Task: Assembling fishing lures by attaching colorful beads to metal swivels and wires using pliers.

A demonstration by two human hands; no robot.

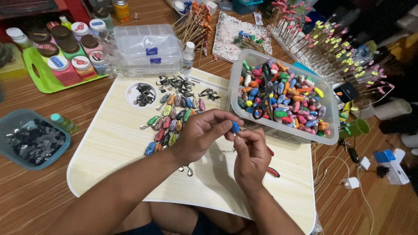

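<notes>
Two bare hands pinch one small blue bead over a pale wooden lap table.

The right hand (251, 157), nearest the camera, has its fingers curled in, and its fingertips meet those of the left hand (201, 132) on the blue bead (235, 127); the left thumb and forefinger are closed on it, above the middle of the lap table (109, 143). Red-handled pliers (273, 170) lie on the table just under the right hand. Left of the bead, rows of painted oval beads (172, 122) lie on the table, with dark metal clasps (183, 85) beyond them. Right of the bead, at the table's far corner, stands a clear plastic tub (283, 135) heaped with coloured beads, black scissors (264, 93) on top. Far left of the table sits a teal tub (8, 126) of dark pieces.
</notes>
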